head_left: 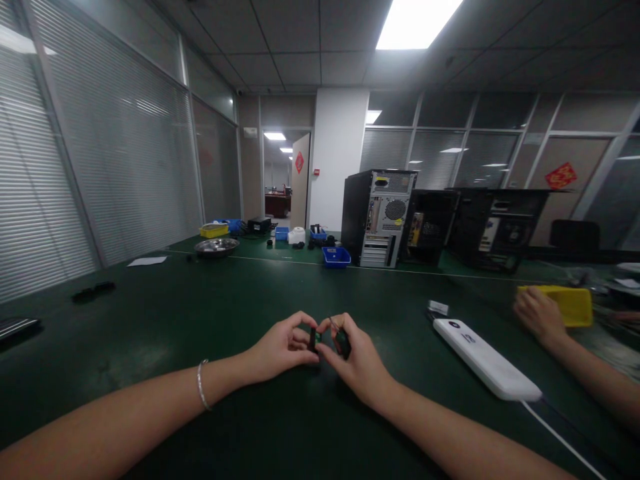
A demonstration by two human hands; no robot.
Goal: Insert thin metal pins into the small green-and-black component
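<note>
Just above the green tabletop [235, 427], my two hands meet in front of me. My left hand [277, 348] pinches a small black part with a green inner face [313, 339] between thumb and fingers. From the other side, the thumb and forefinger of my right hand [364, 367] close on or beside that same part. A dark rounded piece [343, 343] lies within the curl of my right fingers, and a thin wire-like line shows near it. The exact kind of either piece is too small to make out.
A white power bank [485, 360] with a cable lies right of my hands. Beyond it, another person's hand [540, 317] touches a yellow bin [573, 305]. Computer towers [387, 220], a blue tray [336, 257] and a metal bowl [217, 247] stand farther back.
</note>
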